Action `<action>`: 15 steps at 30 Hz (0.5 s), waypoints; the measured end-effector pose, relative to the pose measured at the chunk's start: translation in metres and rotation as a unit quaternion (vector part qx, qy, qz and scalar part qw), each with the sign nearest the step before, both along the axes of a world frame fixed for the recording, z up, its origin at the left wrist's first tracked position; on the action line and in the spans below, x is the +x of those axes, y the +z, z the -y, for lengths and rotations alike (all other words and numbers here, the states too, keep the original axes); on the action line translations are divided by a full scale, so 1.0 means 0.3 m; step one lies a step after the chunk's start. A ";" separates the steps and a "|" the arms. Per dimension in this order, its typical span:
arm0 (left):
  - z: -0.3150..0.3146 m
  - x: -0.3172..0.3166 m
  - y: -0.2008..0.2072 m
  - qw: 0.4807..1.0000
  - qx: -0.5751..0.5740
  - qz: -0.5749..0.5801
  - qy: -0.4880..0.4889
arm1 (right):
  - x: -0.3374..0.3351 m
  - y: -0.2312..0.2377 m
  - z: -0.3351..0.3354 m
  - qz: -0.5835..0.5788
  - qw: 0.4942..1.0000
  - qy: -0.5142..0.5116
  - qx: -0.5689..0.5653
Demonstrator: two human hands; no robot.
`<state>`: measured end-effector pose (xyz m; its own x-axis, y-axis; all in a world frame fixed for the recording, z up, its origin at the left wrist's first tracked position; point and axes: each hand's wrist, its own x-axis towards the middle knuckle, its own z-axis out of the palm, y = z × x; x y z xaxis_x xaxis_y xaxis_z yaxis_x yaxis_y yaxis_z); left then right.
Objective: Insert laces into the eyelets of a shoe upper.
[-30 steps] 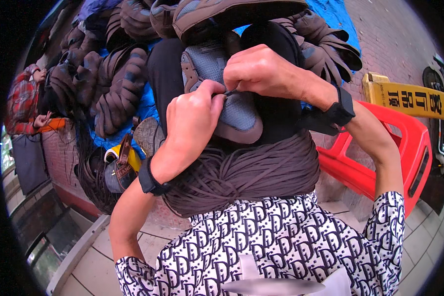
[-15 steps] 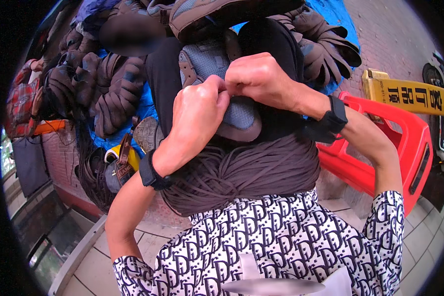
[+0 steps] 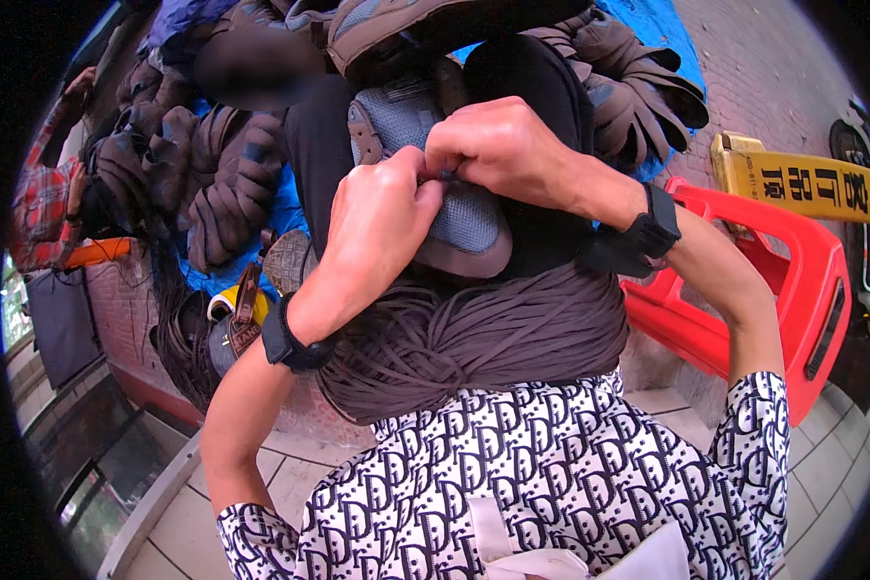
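Observation:
Across my lap lies a brown shoe upper (image 3: 470,227) with blue-grey mesh on its toe and tongue. My left hand (image 3: 382,215) is closed in a pinch above its middle. Right beside it, my right hand (image 3: 505,145) is closed too, its fingertips almost touching the left ones. Whatever the fingertips pinch at the lace area is hidden between them. A thick bundle of dark grey-brown shoelaces (image 3: 493,333) rests on my lap between the upper and my patterned shirt.
Stacked brown shoe uppers (image 3: 237,184) lie on a blue tarp at left, with more uppers (image 3: 638,92) at right. A brown shoe piece (image 3: 396,43) sits ahead. At right stand a red plastic stool (image 3: 793,242) and a yellow sign (image 3: 812,179). A person in plaid (image 3: 43,208) is far left.
Both my hands have shifted slightly left over the upper, still close together and closed. At far left, the other person's hand has risen.

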<state>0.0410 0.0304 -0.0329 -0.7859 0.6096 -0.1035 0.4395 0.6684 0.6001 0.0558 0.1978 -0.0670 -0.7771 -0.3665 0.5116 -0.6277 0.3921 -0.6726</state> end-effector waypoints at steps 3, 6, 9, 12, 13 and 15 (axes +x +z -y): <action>0.002 0.015 0.001 1.000 0.010 -0.002 0.018 | 0.019 0.003 0.013 0.100 0.993 -0.002 -0.062; 0.005 0.024 0.025 0.999 -0.013 -0.043 0.007 | 0.021 0.004 0.006 0.103 0.992 -0.034 -0.060; 0.016 0.013 0.021 0.993 -0.052 -0.097 -0.031 | 0.016 -0.004 0.001 0.091 0.993 -0.056 -0.041; 0.006 -0.013 0.032 0.988 -0.100 -0.089 -0.077 | 0.024 0.000 -0.012 0.104 0.992 -0.057 -0.038; 0.002 -0.027 0.035 0.986 -0.125 -0.060 -0.092 | 0.020 0.003 -0.011 0.110 0.992 -0.049 -0.038; -0.002 -0.051 0.029 0.992 -0.096 -0.007 -0.084 | 0.018 -0.003 0.000 0.100 0.993 -0.046 -0.038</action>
